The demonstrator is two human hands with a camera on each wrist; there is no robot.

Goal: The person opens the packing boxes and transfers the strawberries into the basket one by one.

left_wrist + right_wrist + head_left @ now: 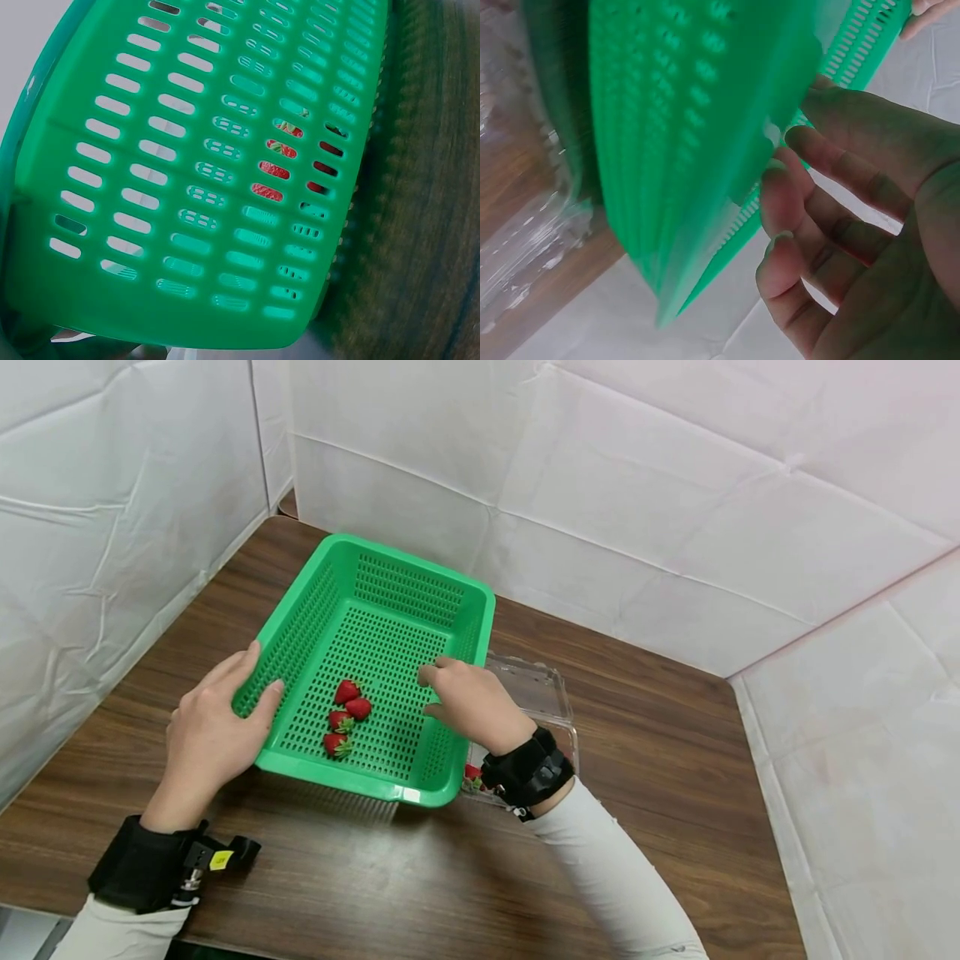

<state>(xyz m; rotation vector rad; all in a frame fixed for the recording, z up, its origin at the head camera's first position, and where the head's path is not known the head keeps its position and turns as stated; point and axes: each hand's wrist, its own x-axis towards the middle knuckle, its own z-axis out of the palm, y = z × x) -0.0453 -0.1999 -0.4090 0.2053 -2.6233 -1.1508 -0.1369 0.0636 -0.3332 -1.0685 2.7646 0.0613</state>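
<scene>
Over the brown wood-grain table (645,827) sits a green rectangular basket of slotted plastic (390,643), a clear plastic box (532,689) at its right. The left hand (217,727) pinches the basket's left wall; the right hand (480,703) hangs over its right wall (fingers bent, thumb and index spread). Four glossy red strawberries (358,708), green-leaved, lie on the basket's near-left floor.

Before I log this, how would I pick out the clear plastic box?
On the brown table, find the green basket. In the head view, the box peeks out right of it, partly behind the right hand; unlike the basket, it is see-through.
</scene>
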